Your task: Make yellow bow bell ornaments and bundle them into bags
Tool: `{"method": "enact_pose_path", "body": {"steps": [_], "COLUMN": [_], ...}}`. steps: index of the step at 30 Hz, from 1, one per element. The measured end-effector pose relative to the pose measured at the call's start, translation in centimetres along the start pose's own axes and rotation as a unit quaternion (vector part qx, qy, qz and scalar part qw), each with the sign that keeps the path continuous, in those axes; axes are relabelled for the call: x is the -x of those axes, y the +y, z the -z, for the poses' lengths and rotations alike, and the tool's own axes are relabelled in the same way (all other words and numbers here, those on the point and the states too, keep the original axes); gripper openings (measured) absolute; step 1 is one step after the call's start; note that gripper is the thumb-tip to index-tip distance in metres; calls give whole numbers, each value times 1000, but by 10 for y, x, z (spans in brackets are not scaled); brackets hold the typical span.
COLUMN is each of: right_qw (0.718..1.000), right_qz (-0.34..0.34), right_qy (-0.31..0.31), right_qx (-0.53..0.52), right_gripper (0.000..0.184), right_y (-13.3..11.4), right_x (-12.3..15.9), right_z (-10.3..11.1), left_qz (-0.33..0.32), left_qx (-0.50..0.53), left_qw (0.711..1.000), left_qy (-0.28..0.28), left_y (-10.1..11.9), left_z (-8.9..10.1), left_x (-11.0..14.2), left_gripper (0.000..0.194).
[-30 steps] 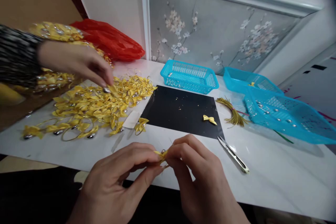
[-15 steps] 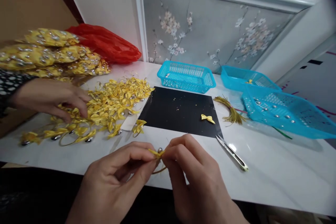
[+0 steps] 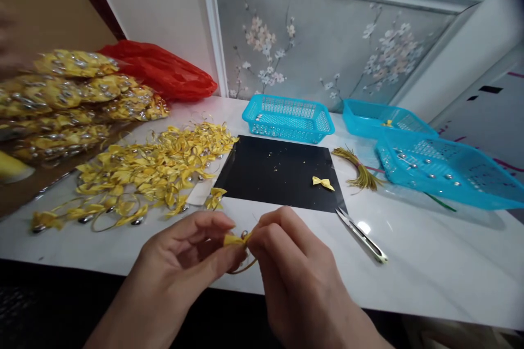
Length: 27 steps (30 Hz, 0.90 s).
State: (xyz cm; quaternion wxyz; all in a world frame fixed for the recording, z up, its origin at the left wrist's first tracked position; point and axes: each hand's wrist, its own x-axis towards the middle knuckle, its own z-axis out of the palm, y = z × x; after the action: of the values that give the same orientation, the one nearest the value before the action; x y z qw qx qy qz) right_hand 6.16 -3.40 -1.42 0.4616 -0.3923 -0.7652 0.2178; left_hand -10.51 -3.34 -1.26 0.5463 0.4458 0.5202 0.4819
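Head view: left hand (image 3: 180,259) loosely, right hand (image 3: 289,256) tightly pinching yellow ribbon bow (image 3: 232,240), prob unfinished; looped yellow-bow pile (image 3: 161,161) looks done.

Yellow bow (image 3: 233,240), small, glossy ribbon, held roughly level above the near table edge, left tail showing at the left hand's (image 3: 180,262) thumb, right end covered by the right hand's (image 3: 295,267) pinched fingertips. Small shiny silvery bead (image 3: 244,234) at its upper side, partly hidden; thin gold-brown cord (image 3: 245,269) curves below between both hands, ends not visible.
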Motion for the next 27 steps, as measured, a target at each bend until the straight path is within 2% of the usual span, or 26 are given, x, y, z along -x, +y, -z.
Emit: {"method": "enact_pose_path", "body": {"steps": [4,10,15,19,21,24,27], "right_qw": [999,990,979,991,993,992,993], "right_qz": [-8,-58,-99,-68,-42,-40,-40], "right_qy": [3,87,106,83,98,114,107], "right_qx": [-53,-93,-142,-77,-53,-39,-41], "right_gripper": [19,19,38,18,21,22,21], "right_y": [1,6,6,1,0,1,3], "right_x": [-5,-2,9,9,8,7,7], "right_z": [8,28,17,5,3,1,0], "left_qz": [67,121,163,191,187,140,98], "left_qx": [69,157,205,227,220,172,120], "left_qw": [995,980,965,954,957,975,988], "left_qy": [14,14,7,51,39,11,26], "left_y": [7,7,9,10,9,6,6], "left_z": [-3,0,-2,-5,-5,-4,-3], "left_x": [-2,-6,-4,-3,-4,-4,-3], "left_gripper": [23,26,25,34,31,22,22]}}
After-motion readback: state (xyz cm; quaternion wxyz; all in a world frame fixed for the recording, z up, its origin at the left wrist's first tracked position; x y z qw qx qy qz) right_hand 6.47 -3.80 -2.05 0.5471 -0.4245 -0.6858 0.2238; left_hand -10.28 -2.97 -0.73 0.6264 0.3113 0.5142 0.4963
